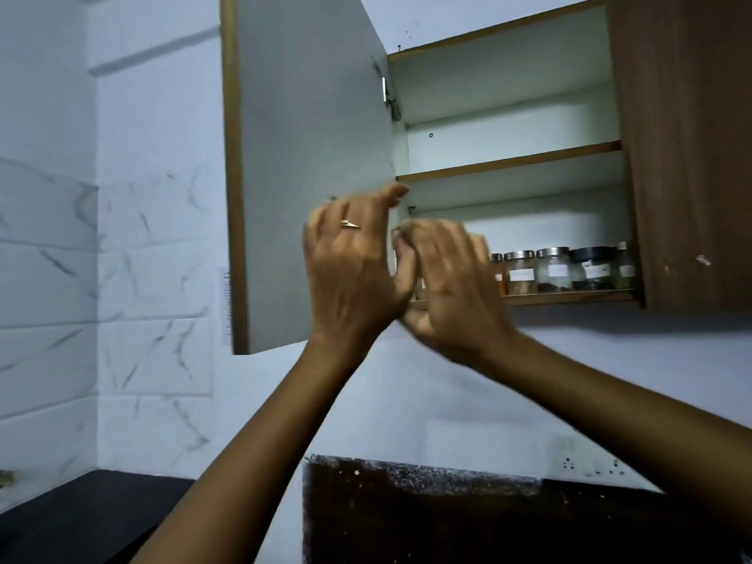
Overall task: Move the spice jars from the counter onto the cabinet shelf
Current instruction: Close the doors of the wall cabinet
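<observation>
**Op:** At the bottom shelf (pixel 569 297), spice jars (pixel 553 270) stood right. Left hand (pixel 354 270) was loosely curled, right hand (pixel 451 287) blurred; its grip I couldn't tell.

**Partner:** Risk?

**Op:** I feared knocking the row.

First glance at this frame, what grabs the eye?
Two raised hands meet mid-frame in front of the open cabinet: the left hand, wearing a ring, beside the blurred right hand. Whether either holds anything cannot be told. Right of them, a row of labelled spice jars lines the lower shelf, with the white cabinet door swung open on the left.
</observation>
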`<state>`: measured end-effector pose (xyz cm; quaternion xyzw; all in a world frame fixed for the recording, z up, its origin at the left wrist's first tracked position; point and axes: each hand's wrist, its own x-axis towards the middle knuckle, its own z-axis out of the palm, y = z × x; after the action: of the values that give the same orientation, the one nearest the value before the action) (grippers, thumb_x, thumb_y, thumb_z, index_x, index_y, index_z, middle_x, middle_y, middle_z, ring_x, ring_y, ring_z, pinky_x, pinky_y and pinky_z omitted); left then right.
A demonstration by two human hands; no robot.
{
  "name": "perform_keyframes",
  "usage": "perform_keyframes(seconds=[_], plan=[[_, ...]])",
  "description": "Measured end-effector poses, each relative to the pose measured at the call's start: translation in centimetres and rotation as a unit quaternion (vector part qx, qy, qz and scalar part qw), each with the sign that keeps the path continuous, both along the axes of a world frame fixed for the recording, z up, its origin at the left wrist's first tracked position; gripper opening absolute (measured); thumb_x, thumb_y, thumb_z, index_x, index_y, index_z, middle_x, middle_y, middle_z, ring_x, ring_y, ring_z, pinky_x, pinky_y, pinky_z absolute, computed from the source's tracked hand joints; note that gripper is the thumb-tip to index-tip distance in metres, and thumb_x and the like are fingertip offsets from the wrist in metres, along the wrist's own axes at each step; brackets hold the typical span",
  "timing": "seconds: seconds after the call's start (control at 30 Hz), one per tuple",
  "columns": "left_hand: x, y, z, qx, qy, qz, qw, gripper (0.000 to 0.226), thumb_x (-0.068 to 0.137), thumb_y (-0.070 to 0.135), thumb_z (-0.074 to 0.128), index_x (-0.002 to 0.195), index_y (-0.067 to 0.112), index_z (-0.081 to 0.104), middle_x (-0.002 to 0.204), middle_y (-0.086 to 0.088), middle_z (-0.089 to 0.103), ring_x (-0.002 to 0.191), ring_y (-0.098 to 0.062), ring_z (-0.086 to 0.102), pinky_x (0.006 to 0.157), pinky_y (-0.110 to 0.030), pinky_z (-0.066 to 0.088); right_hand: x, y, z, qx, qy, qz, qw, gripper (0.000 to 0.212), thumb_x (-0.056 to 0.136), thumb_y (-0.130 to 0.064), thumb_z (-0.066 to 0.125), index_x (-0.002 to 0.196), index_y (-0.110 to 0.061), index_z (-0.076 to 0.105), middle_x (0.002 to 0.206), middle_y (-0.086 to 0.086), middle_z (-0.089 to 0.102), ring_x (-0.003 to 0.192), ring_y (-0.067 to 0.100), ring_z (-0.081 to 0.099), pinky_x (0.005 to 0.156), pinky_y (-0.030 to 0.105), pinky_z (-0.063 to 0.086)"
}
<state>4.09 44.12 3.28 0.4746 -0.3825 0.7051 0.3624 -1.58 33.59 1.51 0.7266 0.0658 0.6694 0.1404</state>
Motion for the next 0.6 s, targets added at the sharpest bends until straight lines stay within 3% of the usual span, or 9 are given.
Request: perform_keyframes(seconds=[0.1,0.17,0.3,0.37,0.43,0.5,0.6], plan=[[1.1,4.5,0.4,-0.031,-0.002,0.043,0.999,0.041,0.076,0.019,0.057,0.117,0.016,0.061,0.115,-0.002,0.064,0.110,-0.022,0.053,0.102,-0.036,0.031,2.4,3.9,-1.5,0.039,0.061,0.058,0.996,0.084,0.075,-0.050,0.061,0.141,-0.005,0.034,0.146,0.011,0.039,0.133,0.028,0.038,0.105,0.045,0.034],[2.1,6.4,0.5,-0.045,0.034,0.034,0.998,0.049,0.076,0.023,0.058,0.124,0.017,0.055,0.132,-0.002,0.055,0.123,-0.024,0.048,0.107,-0.037,0.028,3.7,5.4,-2.5,0.034,0.088,0.056,0.994,0.096,0.074,-0.055,0.062,0.146,-0.007,0.021,0.155,0.011,0.023,0.143,0.027,0.024,0.111,0.051,0.026],[4.9,8.9,0.1,-0.054,0.180,-0.123,0.974,0.074,0.076,0.023,0.064,0.142,0.012,0.033,0.151,-0.004,0.032,0.139,-0.019,0.030,0.114,-0.029,0.023,6.1,7.8,-4.4,-0.003,0.126,0.029,0.992,0.104,0.074,-0.057,0.061,0.148,-0.012,0.004,0.159,0.010,0.007,0.147,0.027,0.005,0.115,0.055,0.016],[6.0,9.0,-0.5,-0.022,0.267,-0.231,0.935,0.079,0.081,0.024,0.065,0.147,0.017,0.023,0.154,0.000,0.025,0.141,-0.016,0.027,0.117,-0.037,0.024,7.4,8.5,-5.1,0.011,0.133,0.007,0.991,0.106,0.073,-0.050,0.064,0.148,-0.013,-0.002,0.159,0.011,0.002,0.147,0.029,0.002,0.116,0.055,0.015],[6.6,9.0,-1.0,0.020,0.354,-0.340,0.871,0.074,0.088,0.028,0.062,0.148,0.028,0.019,0.155,0.007,0.024,0.139,-0.016,0.032,0.113,-0.041,0.032,8.8,9.2,-5.7,0.050,0.149,0.000,0.988,0.109,0.075,-0.039,0.064,0.147,-0.017,-0.014,0.159,0.010,-0.007,0.147,0.029,-0.004,0.116,0.055,0.013],[7.1,8.7,-1.2,0.066,0.392,-0.410,0.821,0.060,0.093,0.029,0.055,0.146,0.032,0.026,0.149,0.007,0.037,0.127,-0.018,0.048,0.102,-0.039,0.044,10.0,9.7,-6.0,0.113,0.161,0.008,0.980,0.106,0.081,-0.029,0.061,0.143,-0.022,-0.025,0.158,0.008,-0.017,0.147,0.027,-0.009,0.118,0.052,0.008],[7.3,8.5,-1.1,0.096,0.401,-0.409,0.814,0.041,0.095,0.032,0.049,0.135,0.032,0.040,0.117,0.012,0.058,0.095,-0.011,0.059,0.074,-0.031,0.051,11.0,9.7,-5.9,0.182,0.153,0.047,0.970,0.089,0.087,-0.010,0.048,0.146,-0.020,-0.017,0.159,0.006,-0.014,0.147,0.022,-0.006,0.119,0.047,0.010]])
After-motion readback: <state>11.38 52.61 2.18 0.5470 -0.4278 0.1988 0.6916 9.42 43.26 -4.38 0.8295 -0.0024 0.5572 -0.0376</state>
